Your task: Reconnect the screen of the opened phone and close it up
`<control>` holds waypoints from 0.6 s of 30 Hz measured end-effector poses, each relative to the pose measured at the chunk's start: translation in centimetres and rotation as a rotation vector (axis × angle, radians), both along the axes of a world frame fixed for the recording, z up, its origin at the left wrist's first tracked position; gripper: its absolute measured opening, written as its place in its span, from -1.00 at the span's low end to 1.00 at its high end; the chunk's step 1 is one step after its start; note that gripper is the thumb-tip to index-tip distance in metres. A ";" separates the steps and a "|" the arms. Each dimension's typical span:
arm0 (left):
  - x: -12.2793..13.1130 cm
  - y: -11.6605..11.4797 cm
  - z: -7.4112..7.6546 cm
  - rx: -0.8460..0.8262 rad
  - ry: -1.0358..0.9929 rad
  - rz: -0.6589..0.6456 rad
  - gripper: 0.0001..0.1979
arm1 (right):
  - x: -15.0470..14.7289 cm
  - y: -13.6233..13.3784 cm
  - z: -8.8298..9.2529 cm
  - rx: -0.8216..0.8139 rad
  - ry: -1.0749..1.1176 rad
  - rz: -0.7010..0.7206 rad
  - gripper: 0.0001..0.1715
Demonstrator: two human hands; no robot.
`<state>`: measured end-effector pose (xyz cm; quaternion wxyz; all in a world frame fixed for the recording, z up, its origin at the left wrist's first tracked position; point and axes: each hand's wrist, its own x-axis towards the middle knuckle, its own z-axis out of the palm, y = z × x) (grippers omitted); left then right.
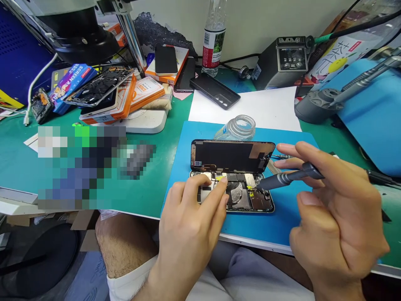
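An opened smartphone (236, 202) lies on the blue mat, its inner parts bare. Its dark screen (222, 154) is folded up along the far edge. My left hand (194, 217) rests over the phone's left half, fingers apart, with fingertips touching the inside. In my right hand (338, 209) is a dark grey pen-shaped tool (282, 179), perhaps a screwdriver, held between fingers and thumb. The tool slants down to the left and its tip is at the right part of the phone's interior. Whether the tip touches a part is too small to tell.
A glass jar (241, 127) stands just behind the phone. Further back are a black phone cover (216, 90), a plastic bottle (214, 42) and a black control box (278, 62). Orange boxes (125, 102) and phone parts pile at left. A grey tool holder (322, 104) stands right.
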<state>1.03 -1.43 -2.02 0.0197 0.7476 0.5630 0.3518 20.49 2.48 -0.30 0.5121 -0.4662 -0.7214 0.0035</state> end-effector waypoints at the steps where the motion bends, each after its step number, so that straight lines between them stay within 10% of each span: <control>1: 0.0 0.0 0.0 -0.001 -0.001 0.002 -0.68 | 0.1 0.0 0.0 -0.016 0.014 0.004 -0.31; 18: -0.1 -0.1 0.1 -0.011 0.014 0.008 -0.70 | -0.4 0.9 0.3 0.039 0.027 -0.133 -0.25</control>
